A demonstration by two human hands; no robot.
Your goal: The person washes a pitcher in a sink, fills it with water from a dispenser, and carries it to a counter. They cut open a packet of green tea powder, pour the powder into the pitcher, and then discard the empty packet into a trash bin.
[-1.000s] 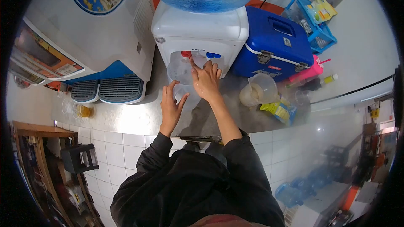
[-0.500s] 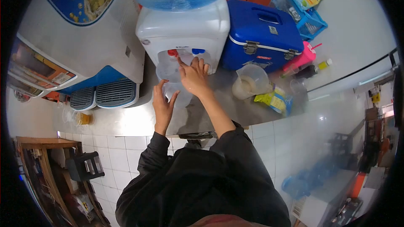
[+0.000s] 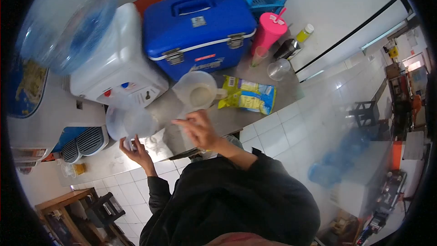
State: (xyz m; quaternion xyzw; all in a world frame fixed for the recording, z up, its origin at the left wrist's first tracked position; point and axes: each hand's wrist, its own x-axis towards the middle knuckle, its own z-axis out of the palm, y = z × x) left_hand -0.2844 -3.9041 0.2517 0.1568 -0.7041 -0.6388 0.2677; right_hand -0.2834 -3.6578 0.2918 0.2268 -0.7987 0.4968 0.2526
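Note:
My left hand (image 3: 139, 156) has thumb and fingers around the handle of a translucent plastic jug (image 3: 117, 126), which stands by the front of a white water dispenser (image 3: 116, 57). My right hand (image 3: 200, 131) is in the air over the counter edge, slightly blurred, index finger stretched out to the left and the others partly bent. It holds nothing. Just beyond it stands a second translucent jug (image 3: 185, 81) with pale, cloudy contents. Beside that jug lies a yellow-green and blue packet (image 3: 249, 94).
A blue cooler box (image 3: 200, 27) stands at the back of the metal counter (image 3: 218, 120). To its right are a pink tumbler (image 3: 269, 32), a dark bottle (image 3: 287, 49) and a clear cup (image 3: 278, 69). A large water bottle (image 3: 73, 23) tops the dispenser.
My view has turned to the right. My right hand has left the dispenser's taps and come back near the cloudy jug. My left hand stays at the jug by the dispenser, now at its handle.

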